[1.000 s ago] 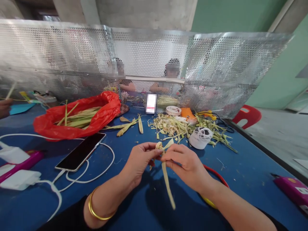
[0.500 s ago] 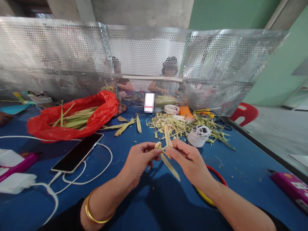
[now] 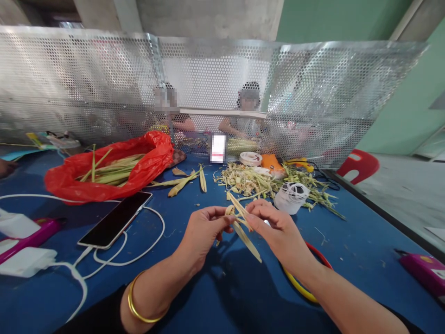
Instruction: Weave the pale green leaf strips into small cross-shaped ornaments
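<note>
Above the blue table [image 3: 194,306], my left hand [image 3: 205,234] pinches a small curled bundle of pale husk [image 3: 230,210] between thumb and fingers. One long husk tail [image 3: 248,242] hangs from it, slanting down to the right. My right hand [image 3: 280,229] is closed on a flat husk strip [image 3: 237,202], whose free end points up and leftward across the bundle. Thumb and index finger of that hand hide the strip's lower end. A roll wound with white string [image 3: 292,197] stands just beyond my right hand.
A red plastic bag [image 3: 156,160] of husks lies left, with a charging phone [image 3: 116,220] before it. Loose husk pieces [image 3: 186,183] and a scrap pile [image 3: 245,178] lie beyond my hands. Two people sit behind the perforated metal screen [image 3: 212,69]. A red-yellow ring [image 3: 301,287] lies under my right forearm.
The strip in my right hand has tipped from nearly upright to leaning left over the bundle. My left hand keeps its pinch. The whole view has shifted slightly.
</note>
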A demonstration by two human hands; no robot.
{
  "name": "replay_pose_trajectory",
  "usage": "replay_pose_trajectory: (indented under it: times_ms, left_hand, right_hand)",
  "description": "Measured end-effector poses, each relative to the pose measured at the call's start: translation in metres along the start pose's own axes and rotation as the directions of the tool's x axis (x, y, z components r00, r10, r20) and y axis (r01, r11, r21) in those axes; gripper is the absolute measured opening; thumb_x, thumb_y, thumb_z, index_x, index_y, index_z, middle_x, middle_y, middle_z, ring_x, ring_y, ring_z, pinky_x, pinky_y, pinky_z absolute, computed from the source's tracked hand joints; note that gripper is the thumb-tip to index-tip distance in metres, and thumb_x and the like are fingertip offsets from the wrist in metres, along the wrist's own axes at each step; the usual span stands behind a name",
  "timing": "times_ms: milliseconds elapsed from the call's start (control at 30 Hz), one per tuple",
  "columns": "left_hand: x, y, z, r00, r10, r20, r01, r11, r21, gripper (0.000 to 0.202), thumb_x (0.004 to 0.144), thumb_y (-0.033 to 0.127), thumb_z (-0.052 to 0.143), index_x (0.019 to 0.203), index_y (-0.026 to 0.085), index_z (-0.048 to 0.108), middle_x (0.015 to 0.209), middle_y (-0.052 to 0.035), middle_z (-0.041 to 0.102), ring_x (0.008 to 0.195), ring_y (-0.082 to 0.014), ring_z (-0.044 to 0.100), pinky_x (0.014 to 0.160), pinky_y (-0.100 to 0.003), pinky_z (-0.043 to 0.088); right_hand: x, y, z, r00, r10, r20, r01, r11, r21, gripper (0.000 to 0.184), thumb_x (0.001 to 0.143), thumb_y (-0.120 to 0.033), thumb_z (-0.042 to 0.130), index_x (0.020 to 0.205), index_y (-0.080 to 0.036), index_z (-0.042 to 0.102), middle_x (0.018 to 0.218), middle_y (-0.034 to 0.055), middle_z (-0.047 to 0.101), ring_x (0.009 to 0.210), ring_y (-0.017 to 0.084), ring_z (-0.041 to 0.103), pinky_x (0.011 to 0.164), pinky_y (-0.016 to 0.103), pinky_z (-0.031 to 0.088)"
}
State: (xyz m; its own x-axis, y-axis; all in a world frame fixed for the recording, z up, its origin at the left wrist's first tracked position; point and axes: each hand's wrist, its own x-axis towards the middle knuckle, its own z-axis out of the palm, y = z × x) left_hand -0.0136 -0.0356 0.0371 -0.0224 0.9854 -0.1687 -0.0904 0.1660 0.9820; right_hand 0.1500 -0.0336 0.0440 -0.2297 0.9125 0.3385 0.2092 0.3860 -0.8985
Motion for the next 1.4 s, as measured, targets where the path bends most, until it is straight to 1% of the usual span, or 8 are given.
replay_pose_trajectory:
  times_ms: [267, 633, 767, 933, 1033, 1133, 1300, 1400]
  left_hand:
    - [0.002, -0.004, -0.002, 0.999, 0.036, 0.010, -0.035, 0.999, -0.031, 0.022, 0.066, 0.030, 0.074, 0.080, 0.014, 0.073, 0.067, -0.0029, 0.066, 0.056, -0.0097, 0.056, 0.044, -0.018, 0.035]
    - [0.000, -0.002, 0.000, 0.998, 0.065, 0.000, -0.065, 0.998, -0.016, 0.021, 0.065, 0.028, 0.074, 0.081, 0.014, 0.073, 0.064, -0.0022, 0.065, 0.055, -0.0091, 0.054, 0.043, -0.017, 0.035]
    - [-0.001, -0.003, 0.001, 0.998, 0.067, 0.021, -0.068, 0.997, 0.040, 0.021, 0.066, 0.028, 0.073, 0.081, 0.013, 0.072, 0.063, -0.0018, 0.065, 0.055, -0.0093, 0.053, 0.045, -0.018, 0.035]
    - [-0.005, -0.001, 0.004, 0.992, 0.075, 0.099, -0.090, 0.984, 0.151, 0.015, 0.065, 0.028, 0.071, 0.070, 0.013, 0.070, 0.056, 0.0008, 0.061, 0.053, -0.0083, 0.050, 0.048, -0.018, 0.035]
    - [-0.007, 0.002, 0.005, 0.989, 0.089, 0.116, -0.108, 0.979, 0.170, 0.013, 0.066, 0.027, 0.070, 0.068, 0.014, 0.069, 0.055, 0.0013, 0.060, 0.054, -0.0090, 0.051, 0.049, -0.018, 0.036]
    - [-0.007, 0.004, 0.004, 0.985, 0.086, 0.153, -0.113, 0.977, 0.180, 0.011, 0.067, 0.023, 0.068, 0.072, 0.014, 0.071, 0.055, 0.0022, 0.061, 0.053, -0.0087, 0.051, 0.048, -0.018, 0.035]
    - [-0.009, 0.003, 0.005, 0.948, -0.013, 0.318, -0.073, 0.964, 0.256, 0.007, 0.066, 0.017, 0.065, 0.066, 0.014, 0.071, 0.052, 0.0031, 0.059, 0.050, -0.0071, 0.049, 0.047, -0.018, 0.034]
    - [-0.010, 0.003, 0.004, 0.923, -0.060, 0.379, -0.059, 0.954, 0.293, 0.011, 0.067, 0.022, 0.065, 0.071, 0.014, 0.072, 0.055, 0.0016, 0.061, 0.052, -0.0083, 0.052, 0.047, -0.018, 0.034]
  right_hand:
    - [-0.002, 0.000, -0.002, 0.999, 0.036, 0.026, -0.039, 0.993, 0.112, 0.019, 0.071, -0.016, 0.052, 0.052, -0.019, 0.046, 0.091, 0.0046, 0.054, 0.094, 0.022, 0.052, 0.077, 0.034, 0.037]
    - [0.001, 0.002, 0.000, 0.993, 0.109, 0.041, -0.111, 0.992, 0.063, 0.018, 0.066, -0.016, 0.050, 0.050, -0.019, 0.042, 0.092, 0.0047, 0.055, 0.094, 0.022, 0.052, 0.080, 0.034, 0.035]
    - [0.000, 0.005, 0.003, 0.998, 0.056, 0.031, -0.055, 0.998, -0.031, 0.020, 0.071, -0.017, 0.052, 0.052, -0.019, 0.046, 0.092, 0.0042, 0.055, 0.092, 0.020, 0.054, 0.081, 0.032, 0.037]
    - [-0.002, 0.005, 0.004, 0.998, -0.058, -0.003, 0.055, 0.966, -0.254, 0.023, 0.082, -0.026, 0.054, 0.060, -0.020, 0.052, 0.074, 0.0011, 0.052, 0.071, 0.016, 0.051, 0.068, 0.028, 0.040]
    - [-0.001, 0.003, 0.001, 1.000, -0.021, -0.015, 0.015, 0.942, -0.336, 0.014, 0.081, -0.033, 0.059, 0.075, -0.021, 0.056, 0.066, -0.0013, 0.053, 0.063, 0.014, 0.049, 0.060, 0.027, 0.038]
    - [0.001, 0.002, -0.002, 0.998, 0.061, 0.002, -0.058, 0.958, -0.280, 0.022, 0.082, -0.039, 0.059, 0.094, -0.020, 0.058, 0.063, -0.0030, 0.054, 0.058, 0.013, 0.048, 0.055, 0.026, 0.036]
    - [0.006, 0.005, -0.003, 0.975, 0.187, 0.121, -0.186, 0.982, -0.021, 0.024, 0.078, -0.038, 0.060, 0.065, -0.018, 0.059, 0.060, -0.0021, 0.051, 0.056, 0.011, 0.044, 0.053, 0.025, 0.035]
    - [0.007, 0.006, -0.002, 0.963, 0.243, 0.116, -0.255, 0.961, 0.104, 0.021, 0.074, -0.032, 0.063, 0.061, -0.018, 0.054, 0.056, -0.0049, 0.047, 0.051, 0.008, 0.039, 0.050, 0.022, 0.032]
